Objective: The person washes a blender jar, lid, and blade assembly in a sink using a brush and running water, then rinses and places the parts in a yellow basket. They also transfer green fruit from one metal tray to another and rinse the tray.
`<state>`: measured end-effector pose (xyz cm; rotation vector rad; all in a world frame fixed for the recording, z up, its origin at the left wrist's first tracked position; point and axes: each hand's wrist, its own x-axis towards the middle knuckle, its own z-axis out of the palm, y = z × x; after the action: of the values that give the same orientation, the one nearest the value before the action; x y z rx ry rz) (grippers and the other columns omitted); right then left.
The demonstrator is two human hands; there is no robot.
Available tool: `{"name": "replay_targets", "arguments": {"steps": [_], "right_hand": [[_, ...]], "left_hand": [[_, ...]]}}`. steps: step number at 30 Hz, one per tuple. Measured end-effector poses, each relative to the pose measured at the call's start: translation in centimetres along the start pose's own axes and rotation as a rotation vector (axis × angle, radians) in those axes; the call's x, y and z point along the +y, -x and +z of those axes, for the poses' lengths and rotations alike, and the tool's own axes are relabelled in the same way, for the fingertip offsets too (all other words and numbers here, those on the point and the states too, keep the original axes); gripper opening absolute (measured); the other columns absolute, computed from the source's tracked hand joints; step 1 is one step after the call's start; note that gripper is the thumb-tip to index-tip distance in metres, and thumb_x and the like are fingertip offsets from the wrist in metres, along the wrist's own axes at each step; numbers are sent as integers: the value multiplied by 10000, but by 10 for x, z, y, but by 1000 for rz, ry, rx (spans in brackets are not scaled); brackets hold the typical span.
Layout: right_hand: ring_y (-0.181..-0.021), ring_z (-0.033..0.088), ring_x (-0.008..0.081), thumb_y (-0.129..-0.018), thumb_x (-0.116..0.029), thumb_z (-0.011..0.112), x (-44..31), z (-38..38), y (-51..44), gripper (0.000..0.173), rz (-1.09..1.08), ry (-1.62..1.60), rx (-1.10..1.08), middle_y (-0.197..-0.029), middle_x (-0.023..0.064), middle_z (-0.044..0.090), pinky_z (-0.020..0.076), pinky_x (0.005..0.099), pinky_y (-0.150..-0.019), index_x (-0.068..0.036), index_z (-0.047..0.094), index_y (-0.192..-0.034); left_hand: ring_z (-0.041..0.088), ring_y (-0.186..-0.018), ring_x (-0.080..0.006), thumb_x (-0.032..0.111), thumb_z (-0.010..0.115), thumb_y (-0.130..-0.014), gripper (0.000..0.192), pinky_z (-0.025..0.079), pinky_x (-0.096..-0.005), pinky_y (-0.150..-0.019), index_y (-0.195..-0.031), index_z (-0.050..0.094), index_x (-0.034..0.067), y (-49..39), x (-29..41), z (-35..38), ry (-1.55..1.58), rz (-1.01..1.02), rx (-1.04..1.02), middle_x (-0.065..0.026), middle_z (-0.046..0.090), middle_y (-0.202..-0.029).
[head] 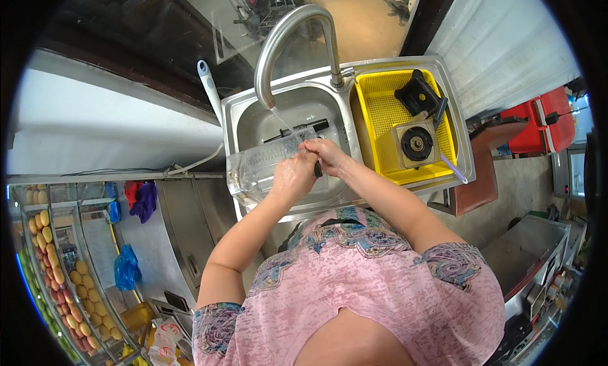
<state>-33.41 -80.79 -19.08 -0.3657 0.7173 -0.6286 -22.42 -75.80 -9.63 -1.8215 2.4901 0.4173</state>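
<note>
A clear plastic blender jar (259,161) with measuring marks lies on its side over the left basin of the steel sink (349,168). My left hand (295,176) grips it near its right end, partly covering a dark part there. Close beside, my right hand (327,155) has its fingers curled at the same end; the fingertips of both hands meet and hide what lies between them. Water runs from the curved faucet (273,47) onto the jar. Behind the jar, a black stick-like tool (320,124) rests in the basin.
A yellow plastic basket (375,123) fills the right basin. It holds another blender jar with a round black base (416,144), a black lid-like part (413,95) and a purple-handled utensil (454,168). A white-handled tool (209,88) leans at the sink's left edge.
</note>
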Motion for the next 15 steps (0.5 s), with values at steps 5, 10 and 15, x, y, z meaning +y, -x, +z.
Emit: {"name": "replay_targets", "arguments": {"steps": [5,10,15], "right_hand": [[-816,635,218,-920,-295,477,7,-21,10,309,36,-75,-154,-906,146,643,510,339,-746,-16,539,-1038],[-861,644,257,-944,-343,406,-12,-54,21,337,26,-190,-402,-942,165,652,504,347,-795,-54,534,-1060],[-845,645,275,-960,-356,346,-30,-63,41,360,83,-484,-683,-901,168,656,509,347,-777,-70,549,-1042]], "left_hand": [[628,-792,-254,309,765,-620,389,505,-345,-675,-940,638,127,35,6,-68,93,63,308,-81,634,-877],[542,-978,-190,292,547,-854,381,416,-306,-815,-1115,541,15,109,-66,-87,578,-428,1243,-93,596,-1035],[338,-1260,-307,749,457,-704,998,419,-528,-894,-1433,88,175,134,-35,-45,1574,-287,355,-108,216,-1432]]}}
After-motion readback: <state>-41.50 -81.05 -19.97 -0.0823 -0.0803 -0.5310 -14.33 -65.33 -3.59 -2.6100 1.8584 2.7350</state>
